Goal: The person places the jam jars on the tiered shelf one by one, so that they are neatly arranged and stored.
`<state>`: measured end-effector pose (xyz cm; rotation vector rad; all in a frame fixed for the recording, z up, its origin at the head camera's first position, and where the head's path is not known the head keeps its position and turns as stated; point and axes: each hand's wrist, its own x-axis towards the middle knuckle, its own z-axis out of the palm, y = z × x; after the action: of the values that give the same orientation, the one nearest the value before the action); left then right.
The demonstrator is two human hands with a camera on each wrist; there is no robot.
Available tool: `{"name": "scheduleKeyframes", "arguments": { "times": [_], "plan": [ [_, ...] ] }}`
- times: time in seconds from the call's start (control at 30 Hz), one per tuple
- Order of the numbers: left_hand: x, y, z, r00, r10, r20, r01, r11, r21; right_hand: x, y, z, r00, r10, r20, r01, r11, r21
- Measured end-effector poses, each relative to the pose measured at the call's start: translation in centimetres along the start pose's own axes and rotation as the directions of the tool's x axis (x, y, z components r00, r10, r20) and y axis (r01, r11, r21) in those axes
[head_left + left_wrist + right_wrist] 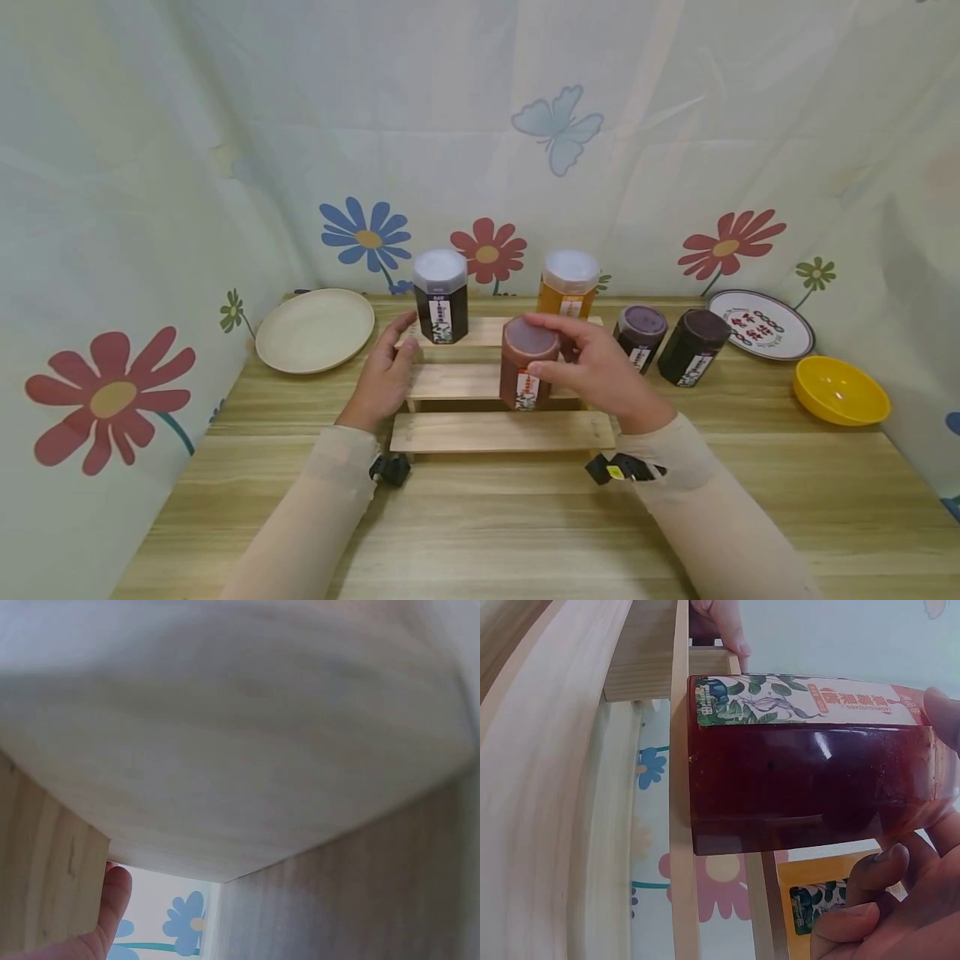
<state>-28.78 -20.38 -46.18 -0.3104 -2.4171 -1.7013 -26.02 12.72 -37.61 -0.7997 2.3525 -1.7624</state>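
Head view shows the person's right hand [592, 367] gripping the lid end of a reddish-brown jar with a dark red lid [527, 362], fingers and thumb curled round its top. The jar stands upright on the middle step of a three-tier pale wooden stepped rack [498, 432], which sits on the light wood-grain counter [525, 517]. The left hand [382, 379] rests against the rack's left end with its fingers fairly straight along the wood, so that grip is apart and holds nothing.

On the top step stand a dark jar with a white lid [440, 296] to the left and an amber jar with a white lid [567, 283] to the right, just behind the gripped jar. To the right of the rack, on the counter, two dark jars with purple lids [640, 333] [693, 346] stand close together. Farther right lie a white plate with red characters [761, 323] and a yellow bowl [840, 390]. A plain cream plate [315, 329] lies to the left of the rack. A pale curtain printed with flowers and a butterfly [558, 125] hangs all round.

Right wrist view shows the reddish-brown jar [810, 787] close up, its leaf-printed label facing the camera, fingertips [885, 862] pressed on it, its base against a rack plank [681, 825]. Left wrist view is filled by blurred rack wood [225, 750], with one fingertip [112, 900] at its edge.
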Motion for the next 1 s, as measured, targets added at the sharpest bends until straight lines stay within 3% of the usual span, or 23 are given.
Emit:
{"name": "scheduleKeyframes", "arguments": {
  "times": [0.37,1.0],
  "plan": [
    [-0.2,0.4,0.0,1.000,-0.021,0.017,0.022,1.000,-0.015,0.8,-0.2,0.5,1.000,-0.002,0.000,0.002,1.000,-0.015],
    [-0.1,0.2,0.0,1.000,-0.002,0.009,0.002,1.000,-0.016,1.7,0.0,1.4,1.000,0.021,0.014,-0.022,1.000,0.016]
  ]
}}
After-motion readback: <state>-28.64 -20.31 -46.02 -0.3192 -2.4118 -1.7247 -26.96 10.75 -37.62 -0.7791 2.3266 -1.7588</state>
